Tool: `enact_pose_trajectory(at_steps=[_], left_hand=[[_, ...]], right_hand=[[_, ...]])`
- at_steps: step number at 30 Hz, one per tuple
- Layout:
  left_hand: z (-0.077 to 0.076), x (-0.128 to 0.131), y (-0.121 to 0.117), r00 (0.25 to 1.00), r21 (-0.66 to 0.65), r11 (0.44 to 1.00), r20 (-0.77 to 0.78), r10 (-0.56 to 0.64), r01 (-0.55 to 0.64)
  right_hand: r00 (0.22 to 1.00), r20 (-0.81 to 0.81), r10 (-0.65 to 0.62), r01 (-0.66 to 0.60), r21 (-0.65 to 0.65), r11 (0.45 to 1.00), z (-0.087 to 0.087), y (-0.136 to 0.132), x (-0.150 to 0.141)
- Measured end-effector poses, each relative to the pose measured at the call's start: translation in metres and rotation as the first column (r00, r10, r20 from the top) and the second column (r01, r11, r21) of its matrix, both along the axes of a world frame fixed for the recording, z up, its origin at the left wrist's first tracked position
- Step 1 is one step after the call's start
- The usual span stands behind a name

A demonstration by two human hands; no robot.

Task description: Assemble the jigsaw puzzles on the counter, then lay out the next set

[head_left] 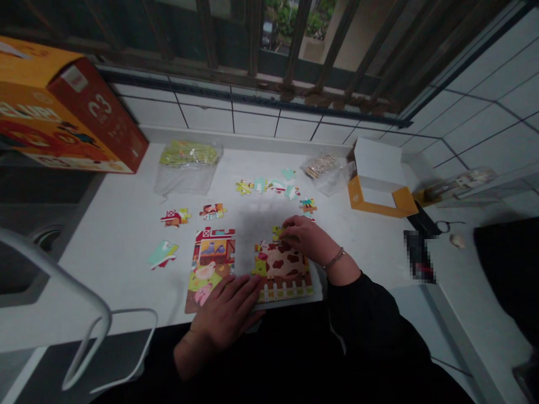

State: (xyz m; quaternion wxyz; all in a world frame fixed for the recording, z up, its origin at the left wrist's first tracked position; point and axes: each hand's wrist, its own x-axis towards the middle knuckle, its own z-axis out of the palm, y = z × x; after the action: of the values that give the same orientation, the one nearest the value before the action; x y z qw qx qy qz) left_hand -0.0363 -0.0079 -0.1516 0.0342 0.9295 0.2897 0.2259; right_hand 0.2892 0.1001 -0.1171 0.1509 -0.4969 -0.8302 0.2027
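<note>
My right hand (297, 231) pinches a small yellow-green jigsaw piece (277, 232) at the top edge of a joined puzzle section with a spotted cow (285, 262) and a white fence. Flat across the lower part of the puzzle lies my left hand (229, 306), fingers stretched out. Beside it on the left is another joined section with a barn, a hen and a pig (205, 272). Between the upper parts of the two sections the white counter shows through. Some of the lower puzzle is hidden under my left hand.
Loose jigsaw pieces (213, 211) lie left of and behind the puzzle. Farther back are a plastic bag with green contents (189, 160), another clear bag (326, 168) and an open yellow box (379, 196). A large orange box (80, 112) stands left; a grey faucet (76, 275) arches at front left.
</note>
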Motion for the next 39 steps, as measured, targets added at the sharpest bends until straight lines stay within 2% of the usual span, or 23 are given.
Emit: enact_pose_trajectory(at_steps=[9, 18, 21, 24, 27, 33, 39], left_hand=[[0.001, 0.000, -0.001, 1.000, 0.008, 1.000, -0.025, 0.013, -0.013], [0.002, 0.001, 0.001, 1.000, 0.042, 0.999, -0.018, 0.004, -0.003], [0.001, 0.001, 0.001, 1.000, 0.039, 0.999, -0.010, 0.001, 0.000], [0.000, 0.001, 0.001, 1.000, 0.041, 0.999, -0.015, 0.002, -0.002], [0.001, 0.001, 0.001, 1.000, 0.041, 0.999, -0.018, 0.002, -0.001], [-0.003, 0.000, 0.000, 1.000, 0.022, 1.000, -0.004, 0.003, -0.003], [-0.005, 0.000, -0.001, 1.000, -0.005, 1.000, 0.006, -0.001, 0.001]], right_hand=[[1.000, -0.024, -0.013, 0.014, 0.044, 0.999, -0.009, -0.013, -0.004], [0.987, -0.116, -0.111, 0.120, 0.072, 0.990, -0.012, -0.019, -0.010], [0.976, -0.171, -0.136, 0.148, 0.058, 0.987, -0.016, -0.018, -0.006], [0.967, -0.196, -0.165, 0.187, 0.102, 0.977, -0.018, -0.018, 0.002], [0.963, -0.181, -0.198, 0.225, 0.145, 0.963, -0.018, -0.020, 0.009], [0.985, -0.105, -0.139, 0.155, 0.163, 0.974, -0.020, -0.019, 0.006], [0.988, -0.063, -0.140, 0.149, 0.162, 0.975, -0.019, -0.015, -0.002]])
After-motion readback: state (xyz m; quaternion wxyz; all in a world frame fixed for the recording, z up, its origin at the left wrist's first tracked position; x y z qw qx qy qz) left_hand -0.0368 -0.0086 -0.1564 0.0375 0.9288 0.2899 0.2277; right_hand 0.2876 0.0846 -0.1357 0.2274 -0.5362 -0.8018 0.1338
